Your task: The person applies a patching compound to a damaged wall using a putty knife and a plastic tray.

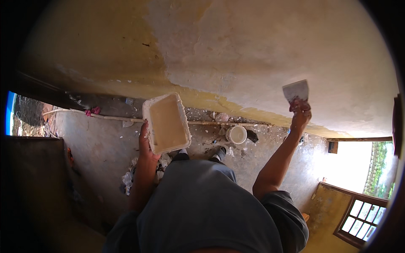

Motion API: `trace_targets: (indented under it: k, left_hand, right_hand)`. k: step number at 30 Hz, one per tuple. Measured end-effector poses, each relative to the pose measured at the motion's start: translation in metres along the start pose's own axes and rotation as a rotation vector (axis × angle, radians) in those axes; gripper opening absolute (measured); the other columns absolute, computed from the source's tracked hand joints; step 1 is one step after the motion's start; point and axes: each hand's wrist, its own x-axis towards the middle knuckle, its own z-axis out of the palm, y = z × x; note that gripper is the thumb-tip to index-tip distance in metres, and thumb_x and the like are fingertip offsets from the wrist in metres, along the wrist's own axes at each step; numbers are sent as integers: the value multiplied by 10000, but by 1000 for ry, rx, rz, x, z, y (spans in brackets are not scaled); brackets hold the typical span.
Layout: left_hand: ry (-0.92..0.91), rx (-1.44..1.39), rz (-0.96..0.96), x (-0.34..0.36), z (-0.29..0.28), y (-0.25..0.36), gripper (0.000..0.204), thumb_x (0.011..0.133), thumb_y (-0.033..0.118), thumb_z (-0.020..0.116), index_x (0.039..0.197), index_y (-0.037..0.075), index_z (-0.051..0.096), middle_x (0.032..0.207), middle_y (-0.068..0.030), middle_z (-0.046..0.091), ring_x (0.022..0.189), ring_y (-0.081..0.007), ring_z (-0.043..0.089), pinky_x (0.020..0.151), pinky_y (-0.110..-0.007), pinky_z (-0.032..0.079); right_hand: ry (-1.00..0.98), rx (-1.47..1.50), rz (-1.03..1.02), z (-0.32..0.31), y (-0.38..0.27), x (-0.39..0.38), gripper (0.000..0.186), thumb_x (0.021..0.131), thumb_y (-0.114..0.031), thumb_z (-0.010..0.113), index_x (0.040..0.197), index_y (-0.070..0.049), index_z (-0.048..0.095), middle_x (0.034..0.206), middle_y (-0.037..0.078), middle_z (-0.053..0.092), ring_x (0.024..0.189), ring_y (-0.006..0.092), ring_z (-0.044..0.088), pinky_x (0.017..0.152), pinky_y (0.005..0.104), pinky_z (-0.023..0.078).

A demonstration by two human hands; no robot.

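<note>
My left hand (146, 141) grips the lower left side of a rectangular white tub (183, 120), its rim crusted with filler. Inside lies smooth cream-coloured filler (168, 122). My right hand (301, 117), arm stretched out to the right, is closed round the reddish handle of a wide putty knife (296, 90). The knife's flat grey blade points up, over the pale coated part of the wall (253, 50); whether it touches the wall I cannot tell. To the left, the wall (93, 46) shows bare yellowish-brown with a ragged edge against the pale coat.
A white round bucket (236, 135) stands on the spattered concrete floor (101, 135) near my feet. A long wooden pole (206, 122) lies along the wall's foot. Crumpled plastic (127, 179) is on the floor at left. A bright doorway (350, 164) and a barred window (363, 219) are at right.
</note>
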Motion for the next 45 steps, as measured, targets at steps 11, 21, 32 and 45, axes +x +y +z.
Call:
trace_targets:
  k: [11,21,32,45]
  left_hand:
    - [48,59,38,-2,10,-2,515,932,374,529,1334,59,466,1261,-105,567,1146,-274,554,972,-438,449]
    - [32,55,68,1,4,-6,515,930,370,530,1336,62,461,1261,-105,565,1150,-279,549,975,-440,441]
    - [-12,57,-24,8,16,-8,530,925,374,547,1346,64,460,1273,-107,560,1153,-273,545,995,-432,427]
    - [-32,4,-41,13,4,-9,553,908,385,575,1339,56,468,1258,-119,572,1136,-280,561,979,-443,445]
  right_hand:
    - [-552,-480,43,354,68,-127,194,823,-203,626,940,-72,707,879,220,658,837,403,636,731,462,522]
    - [44,-836,124,3,153,-48,283,896,-177,478,999,-95,728,973,134,703,878,293,683,783,386,526]
    - [-532,-465,-128,306,72,-138,180,872,-209,588,950,-84,691,860,193,669,792,416,637,729,467,527]
    - [-172,-416,241,94,118,-89,233,859,-195,609,1022,-68,717,1003,119,712,920,215,679,835,327,508]
